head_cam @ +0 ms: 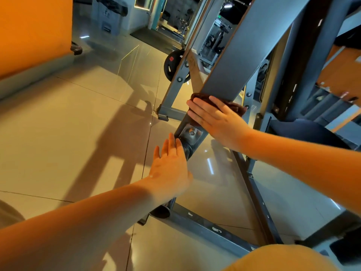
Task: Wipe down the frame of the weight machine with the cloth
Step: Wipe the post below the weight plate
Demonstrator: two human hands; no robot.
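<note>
The wiping is in progress on the low part of the machine: the brown cloth (237, 108) lies flat against the slanted beam (240, 61) of the grey frame, just above the bolted plate (191, 133) near the beam's lower end. The right hand (216, 122) lies over the cloth with fingers straight and spread wide, pressing it onto the metal instead of gripping it; parts of the cloth show beyond the fingertips at the far left and past the back of the hand to the right. The left hand (170, 167) reaches in from the near left, also wide open with straight fingers, and holds nothing. Its tips appear to touch the dark end piece of the beam just left of the plate, probably to steady it. Judging by where the cloth sits, the long upper run of the beam, rising to the far right, is one stretch to cover, and the base bar (205, 225) on the tiled floor (78, 124) nearby is another. The next move calls for firm, even pressure while sliding the cloth along the beam's face, and for care round the plate and its bolt, where the cloth could snag.
</note>
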